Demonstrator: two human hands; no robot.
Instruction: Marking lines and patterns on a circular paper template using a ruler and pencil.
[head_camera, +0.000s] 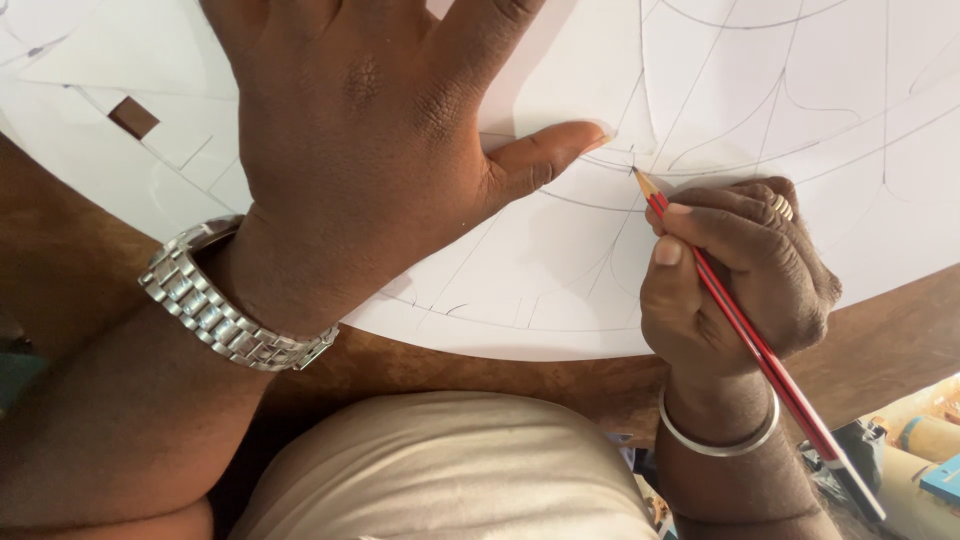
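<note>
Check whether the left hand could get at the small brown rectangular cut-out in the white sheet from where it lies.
Probably yes. The left hand lies flat on the white sheet, and the brown cut-out sits just beside it on the same sheet, with nothing between them.

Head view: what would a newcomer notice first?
The left hand, a metal watch on its wrist, lies spread flat on the big round white sheet at upper left, thumb stretched toward the centre. Right of it, the right hand holds a red pencil with its tip on the sheet's curved pencil lines. The sheet rests on a brown wooden table.
</note>
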